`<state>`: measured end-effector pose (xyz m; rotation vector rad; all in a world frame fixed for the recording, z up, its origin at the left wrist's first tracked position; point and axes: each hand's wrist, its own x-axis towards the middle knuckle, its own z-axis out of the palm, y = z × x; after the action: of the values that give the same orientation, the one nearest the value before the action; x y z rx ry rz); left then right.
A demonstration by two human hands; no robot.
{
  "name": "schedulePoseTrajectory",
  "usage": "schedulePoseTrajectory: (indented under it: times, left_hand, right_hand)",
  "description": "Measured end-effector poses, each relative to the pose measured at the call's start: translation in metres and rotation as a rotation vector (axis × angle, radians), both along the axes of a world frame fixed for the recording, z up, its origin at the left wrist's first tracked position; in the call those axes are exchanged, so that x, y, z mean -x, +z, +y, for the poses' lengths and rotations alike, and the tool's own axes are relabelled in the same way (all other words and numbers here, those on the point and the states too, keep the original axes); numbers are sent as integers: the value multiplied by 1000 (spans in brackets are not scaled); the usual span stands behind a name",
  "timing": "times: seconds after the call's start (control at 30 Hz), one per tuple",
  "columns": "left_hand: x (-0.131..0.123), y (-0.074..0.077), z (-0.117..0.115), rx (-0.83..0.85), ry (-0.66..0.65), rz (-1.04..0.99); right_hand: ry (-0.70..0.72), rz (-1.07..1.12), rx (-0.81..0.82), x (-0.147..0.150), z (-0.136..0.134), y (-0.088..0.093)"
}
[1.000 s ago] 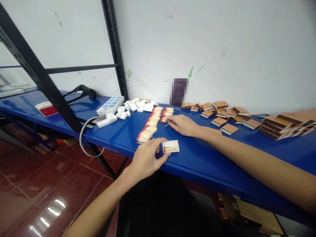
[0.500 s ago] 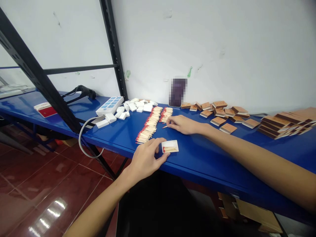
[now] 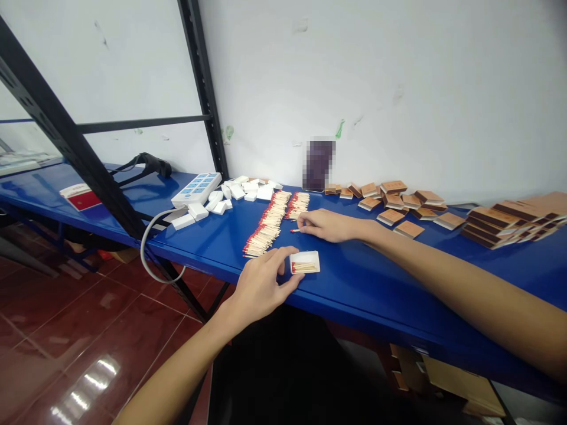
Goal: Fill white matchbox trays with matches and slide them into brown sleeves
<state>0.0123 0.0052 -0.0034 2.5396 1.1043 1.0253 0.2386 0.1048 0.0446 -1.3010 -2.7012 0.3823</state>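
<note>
Blue shelf: unchanged.
Match rows: left undisturbed.
Left hand: kept in place, thumb and forefinger clamped on white tray, at 5 o'clock of rows.
Right hand: fingers together, tips laid on single match; pinch not discernible.
Single match: drawn clear of rows, now at 12 o'clock of tray.

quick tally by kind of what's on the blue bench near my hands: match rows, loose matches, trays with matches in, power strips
match rows: 2
loose match: 1
white tray with matches in it: 1
power strip: 1
total: 5
</note>
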Motion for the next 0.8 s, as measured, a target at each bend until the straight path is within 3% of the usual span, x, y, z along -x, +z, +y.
schedulePoseTrajectory:
  times: [0.13,0.33,0.43,0.6,0.7,0.8]
  left_hand:
    - [0,-1,0,0,-3,-5]
    - [-2,2,0,-1,41,31]
    - [-2,3,0,-2,43,47]
    - [-2,3,-1,2,46,61]
    - [-2,2,0,-2,41,46]
    - [-2,1,-1,6,33,28]
  right_hand:
    - [8,-48,2,-2,-2,9]
    - [33,-61,108,1,-37,58]
    - [119,-138,257,15,-61,71]
    - [154,-209,318,31,-72,72]
    - [124,-150,203,23,-58,65]
    - [-2,-108,-5,10,-34,47]
